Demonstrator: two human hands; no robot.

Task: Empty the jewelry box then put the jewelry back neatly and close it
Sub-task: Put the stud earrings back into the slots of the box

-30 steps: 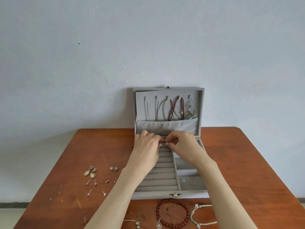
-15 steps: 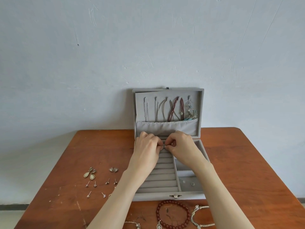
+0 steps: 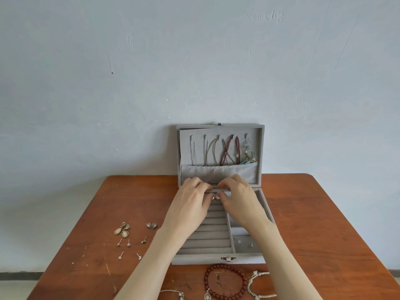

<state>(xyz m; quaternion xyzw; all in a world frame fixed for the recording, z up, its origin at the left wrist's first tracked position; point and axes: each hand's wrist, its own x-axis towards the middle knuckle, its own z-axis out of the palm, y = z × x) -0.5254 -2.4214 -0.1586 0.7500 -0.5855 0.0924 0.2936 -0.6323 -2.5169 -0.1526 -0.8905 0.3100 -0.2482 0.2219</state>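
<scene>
The grey jewelry box (image 3: pixel 218 259) stands open on the table, its lid upright against the wall. Several necklaces (image 3: pixel 218 152) hang in the lid above a fabric pocket. My left hand (image 3: pixel 191 204) and my right hand (image 3: pixel 240 200) meet over the far rows of the ring rolls (image 3: pixel 208 237), fingers curled. Between their fingertips sits a small silvery piece (image 3: pixel 215 197), pinched from both sides. Two tiny studs (image 3: pixel 245 243) lie in the right front compartment.
On the wooden table (image 3: pixel 324 224), left of the box, lie two drop earrings (image 3: pixel 122 228), a small pair (image 3: pixel 151 225) and several studs (image 3: pixel 129 247). In front of the box lie a red bead bracelet (image 3: pixel 225 284), a white cord bracelet (image 3: pixel 259 284) and a thin chain (image 3: pixel 173 294).
Both hands stayed together at the far rows of the ring rolls, fingers shifting slightly on the small piece. The view dipped a little.
</scene>
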